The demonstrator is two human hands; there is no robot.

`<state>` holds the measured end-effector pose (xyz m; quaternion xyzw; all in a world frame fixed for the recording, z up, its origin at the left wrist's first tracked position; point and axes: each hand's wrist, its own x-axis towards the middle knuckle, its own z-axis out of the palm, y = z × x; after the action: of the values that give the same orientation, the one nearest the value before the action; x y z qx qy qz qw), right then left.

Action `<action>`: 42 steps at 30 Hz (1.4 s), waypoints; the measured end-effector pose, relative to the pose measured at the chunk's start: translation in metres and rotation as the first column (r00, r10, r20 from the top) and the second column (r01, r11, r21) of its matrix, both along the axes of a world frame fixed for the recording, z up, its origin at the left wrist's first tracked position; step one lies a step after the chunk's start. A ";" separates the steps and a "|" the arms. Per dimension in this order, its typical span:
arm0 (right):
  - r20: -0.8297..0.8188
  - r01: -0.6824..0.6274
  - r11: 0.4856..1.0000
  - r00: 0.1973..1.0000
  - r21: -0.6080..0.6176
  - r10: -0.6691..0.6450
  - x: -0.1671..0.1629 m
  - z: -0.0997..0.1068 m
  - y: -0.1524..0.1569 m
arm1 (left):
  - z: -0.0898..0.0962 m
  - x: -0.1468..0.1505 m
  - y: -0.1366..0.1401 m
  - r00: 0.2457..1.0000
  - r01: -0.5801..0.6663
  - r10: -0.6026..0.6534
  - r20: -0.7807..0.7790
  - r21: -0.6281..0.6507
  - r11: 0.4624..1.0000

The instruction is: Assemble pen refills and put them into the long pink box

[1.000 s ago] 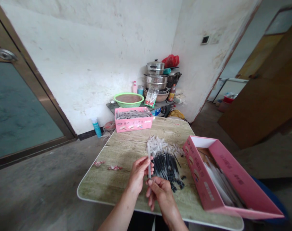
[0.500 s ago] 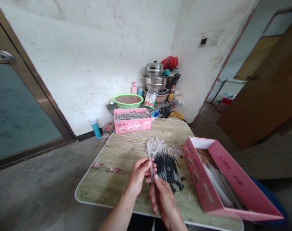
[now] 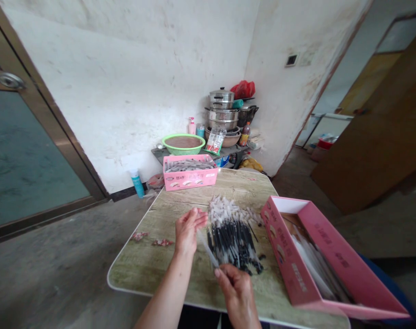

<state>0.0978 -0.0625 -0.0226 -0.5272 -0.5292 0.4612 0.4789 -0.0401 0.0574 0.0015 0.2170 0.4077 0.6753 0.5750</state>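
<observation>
My right hand [image 3: 238,289] pinches the lower end of a slim, translucent, pen-like tube [image 3: 207,250] between thumb and fingers. The tube tilts up and to the left. At its far end is my left hand [image 3: 186,230], fingers stretched out and not closed round it; whether they touch it I cannot tell. Just beyond the tube, a pile of thin black pen-like sticks [image 3: 232,242] lies side by side on the table. Behind these is a heap of small whitish translucent pieces [image 3: 230,208], like caps.
On the wood-patterned table [image 3: 142,260], a pink box [image 3: 190,179] full of greyish tubes stands at the back left. A larger pink box [image 3: 285,256] with long translucent pieces is at the right. Beyond the table are a green basin [image 3: 183,150] and stacked pots [image 3: 222,118].
My left hand has let go of the tube and moved left and up, its fingers straightening. My right hand has shifted slightly right and down with the tube, which now leans further left.
</observation>
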 end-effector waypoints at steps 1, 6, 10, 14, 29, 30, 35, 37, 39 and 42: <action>0.025 -0.004 1.000 1.000 0.003 0.004 0.001 -0.001 -0.002 | 0.002 -0.006 0.005 0.999 -0.052 0.051 0.017 0.015 0.999; -0.132 -0.026 0.987 0.991 -0.157 0.005 0.006 -0.018 -0.004 | 0.001 -0.030 0.012 0.995 -0.071 0.066 0.071 0.072 0.995; -0.246 -0.020 0.981 0.969 -0.195 -0.030 0.010 -0.027 0.008 | -0.008 -0.022 -0.011 0.949 0.314 -0.313 -0.021 0.090 0.945; -0.244 0.005 0.983 0.968 -0.184 -0.051 0.011 -0.029 0.020 | -0.012 -0.007 -0.029 0.848 0.527 -0.515 -0.122 0.107 0.843; -0.183 0.142 0.960 0.965 -0.242 -0.189 0.054 -0.016 0.018 | -0.043 0.039 0.121 0.979 -0.194 0.192 0.073 0.009 0.981; -0.145 0.151 0.961 0.971 -0.232 -0.188 0.058 -0.016 0.018 | -0.047 0.040 0.128 0.977 -0.203 0.203 0.071 -0.007 0.979; 0.212 0.219 0.973 0.957 -0.075 -0.199 0.077 -0.018 0.020 | -0.053 0.038 0.141 0.978 -0.200 0.202 0.055 -0.048 0.979; 0.453 0.249 0.966 0.855 0.066 -0.252 0.083 -0.019 0.026 | -0.050 0.035 0.138 0.980 -0.192 0.194 0.049 -0.048 0.980; 0.685 0.269 0.952 0.666 0.149 -0.296 0.085 -0.020 0.035 | -0.045 0.032 0.128 0.981 -0.185 0.187 0.045 -0.035 0.982; 0.851 0.301 0.943 0.448 0.144 -0.274 0.078 -0.019 0.051 | -0.035 0.032 0.102 0.989 -0.142 0.142 0.049 0.003 0.990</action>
<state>0.1757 -0.0113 -0.0417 -0.7738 -0.5931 0.0567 0.2149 -0.0077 0.1590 -0.0335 0.1729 0.4060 0.7209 0.5344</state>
